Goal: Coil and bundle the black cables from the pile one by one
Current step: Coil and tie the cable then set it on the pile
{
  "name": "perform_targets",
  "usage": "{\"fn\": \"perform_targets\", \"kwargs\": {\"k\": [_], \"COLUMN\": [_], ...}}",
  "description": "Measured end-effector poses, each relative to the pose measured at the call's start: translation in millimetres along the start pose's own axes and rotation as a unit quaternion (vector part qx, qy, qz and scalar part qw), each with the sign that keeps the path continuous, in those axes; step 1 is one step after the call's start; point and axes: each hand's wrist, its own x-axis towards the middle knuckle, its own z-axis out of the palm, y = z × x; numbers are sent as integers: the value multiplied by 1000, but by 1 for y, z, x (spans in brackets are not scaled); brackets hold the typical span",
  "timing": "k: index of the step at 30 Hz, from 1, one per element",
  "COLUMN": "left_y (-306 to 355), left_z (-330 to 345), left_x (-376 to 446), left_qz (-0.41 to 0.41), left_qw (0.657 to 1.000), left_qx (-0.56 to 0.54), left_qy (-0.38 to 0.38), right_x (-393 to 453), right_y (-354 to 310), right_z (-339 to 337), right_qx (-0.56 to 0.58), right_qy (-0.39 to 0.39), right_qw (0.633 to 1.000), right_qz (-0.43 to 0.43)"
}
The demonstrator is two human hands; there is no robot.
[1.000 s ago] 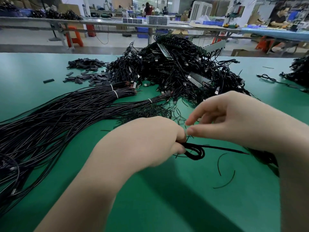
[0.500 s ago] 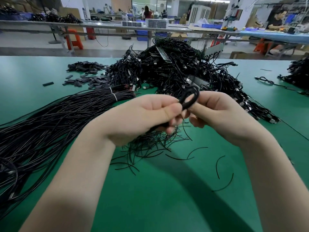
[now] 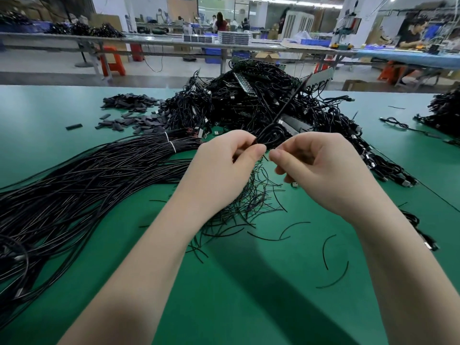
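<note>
Green table (image 3: 249, 307) is carrying the pile (image 3: 261, 103) at the far side. Left hand (image 3: 221, 170) is pinching the coil (image 3: 270, 135), held above the loose ties. Right hand (image 3: 316, 170), fingers curled, is seemingly pinching a tie end. Best keeping loops tight while twisting.

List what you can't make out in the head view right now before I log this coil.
- Coiled cable: its lower part is hidden behind both hands, so any tie is unseen.
- Left hand fingertips: curled under, grip point hidden.
- Right hand: whether it pinches a wire is too small to tell.
- Long cable bundle: cut off by the left edge.
</note>
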Motion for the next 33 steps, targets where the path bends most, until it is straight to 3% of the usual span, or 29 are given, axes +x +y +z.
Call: {"fn": "perform_targets", "kwargs": {"k": [4,8,14,16,19,22,29,33], "left_y": [3,2,4,2,2,2,7,10], "left_z": [-1,9,8,5,2,0,4,-1], "left_x": [-1,-2,-3,-1,0,1,-1,-2], "left_qz": [-34,-8,34,31,11,-4,12,-18], "left_qw": [992,999,994,990,971,954,943,928], "left_qx": [-116,-40,-56,-101,-228,-293,-318,-367], "left_qy": [-26,28,83,89,72,63,95,60], "right_x": [-2,-4,-6,-6,-5,-3,-4,-2], "right_y": [-7,-10,-16,-19,-19,-16,-11,-13], "right_z": [0,3,12,17,21,23,31,31], "right_qx": [-21,-94,-148,-111,33,158,100,247], "right_qy": [23,51,85,90,96,123,169,144], "right_qw": [999,994,984,989,995,980,976,956], "right_qz": [-14,-28,-45,-49,-23,-18,-89,-65]}}
